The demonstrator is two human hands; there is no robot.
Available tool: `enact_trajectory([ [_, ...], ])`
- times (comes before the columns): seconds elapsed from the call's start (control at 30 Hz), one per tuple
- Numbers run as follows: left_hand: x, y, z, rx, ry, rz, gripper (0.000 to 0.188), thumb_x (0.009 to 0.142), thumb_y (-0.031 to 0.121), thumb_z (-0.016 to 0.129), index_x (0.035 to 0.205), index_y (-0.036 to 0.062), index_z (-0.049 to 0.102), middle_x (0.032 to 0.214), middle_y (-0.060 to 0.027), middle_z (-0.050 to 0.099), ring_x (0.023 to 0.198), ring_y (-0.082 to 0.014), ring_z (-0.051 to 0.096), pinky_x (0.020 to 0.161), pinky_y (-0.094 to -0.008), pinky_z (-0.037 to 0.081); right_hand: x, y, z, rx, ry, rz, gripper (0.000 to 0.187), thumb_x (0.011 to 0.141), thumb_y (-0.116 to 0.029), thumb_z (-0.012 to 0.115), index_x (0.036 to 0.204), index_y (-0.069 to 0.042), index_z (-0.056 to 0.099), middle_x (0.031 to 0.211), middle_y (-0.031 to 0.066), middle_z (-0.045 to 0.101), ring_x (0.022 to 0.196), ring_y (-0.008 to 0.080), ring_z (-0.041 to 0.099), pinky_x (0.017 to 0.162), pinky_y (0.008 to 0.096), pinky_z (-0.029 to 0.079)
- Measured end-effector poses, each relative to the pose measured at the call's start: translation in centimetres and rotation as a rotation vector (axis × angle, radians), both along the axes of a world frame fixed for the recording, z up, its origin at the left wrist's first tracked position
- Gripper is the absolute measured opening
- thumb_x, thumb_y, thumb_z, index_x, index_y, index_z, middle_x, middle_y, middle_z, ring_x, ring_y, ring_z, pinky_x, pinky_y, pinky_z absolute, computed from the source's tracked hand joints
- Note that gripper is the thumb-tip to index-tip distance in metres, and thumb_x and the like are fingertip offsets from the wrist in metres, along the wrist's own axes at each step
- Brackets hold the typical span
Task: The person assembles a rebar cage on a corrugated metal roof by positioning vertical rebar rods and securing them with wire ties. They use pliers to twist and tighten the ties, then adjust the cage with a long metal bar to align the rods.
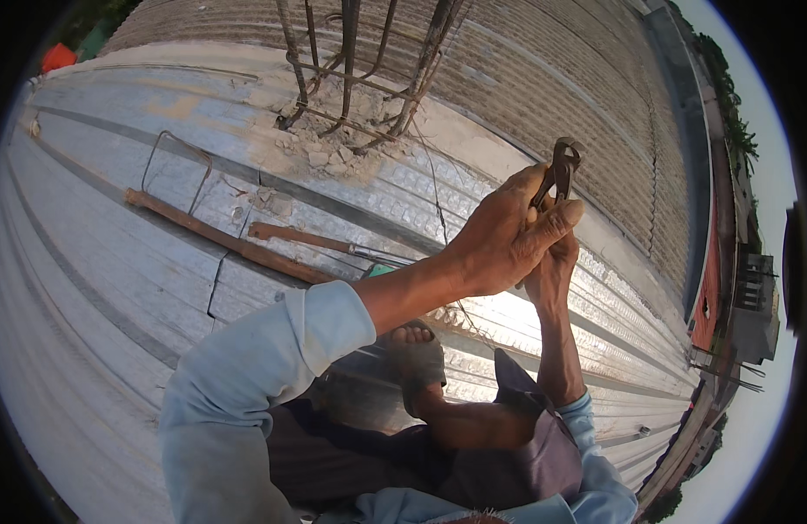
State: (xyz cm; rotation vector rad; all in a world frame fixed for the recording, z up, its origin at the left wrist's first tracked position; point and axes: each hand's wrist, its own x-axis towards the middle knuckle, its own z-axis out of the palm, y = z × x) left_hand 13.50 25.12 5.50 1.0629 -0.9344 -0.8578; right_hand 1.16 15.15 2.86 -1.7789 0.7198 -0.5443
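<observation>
My left hand (500,236) and my right hand (561,253) are held close together in front of me, above the metal roof. A pair of dark metal pincers (565,162) stands up out of them, its rounded jaws at the top. Fingers of both hands close round its handles, and the lower part of the handles is hidden. Part of my right hand is covered by the left one. Beyond the hands, a cage of upright rusty rebar (347,79) with tied cross-bars rises from broken concrete rubble (334,157).
I sit on ribbed metal sheeting (89,253). On it lie a long wooden handle (229,236), a hammer-like tool with a wooden grip (303,236), and a bent wire hoop (172,148). A thin wire (434,188) hangs from the rebar. Corrugated roofing (552,70) slopes behind.
</observation>
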Motion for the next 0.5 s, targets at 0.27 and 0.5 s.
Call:
enact_trajectory([
  [0.27, 4.4, 1.4, -5.8, 0.366, 0.134, 0.727, 0.043, 0.101, 0.036, 0.059, 0.089, -0.0047, 0.063, 0.075, -0.0129, 0.063, 0.06, -0.0212, 0.051, 0.063, -0.0351, 0.047, 6.1, -4.4, -2.0, -0.002, 0.49, 0.12, 0.042, 0.097, -0.037, 0.064, 0.1, 0.005, 0.066, 0.064, 0.007, 0.062, 0.058, 0.0149, 0.062, 0.058, 0.0322, 0.051],
  [0.5, 8.3, -0.8, -8.5, 0.343, 0.476, 0.78, 0.033, 0.096, 0.015, 0.065, 0.121, -0.0067, 0.061, 0.082, -0.0113, 0.07, 0.062, -0.0155, 0.061, 0.06, -0.0297, 0.049, 9.5, -4.6, -4.3, -0.727, 0.542, 0.317, 0.049, 0.089, -0.006, 0.053, 0.138, 0.0, 0.052, 0.078, 0.0281, 0.066, 0.077, 0.0417, 0.067, 0.073, 0.0517, 0.052],
])
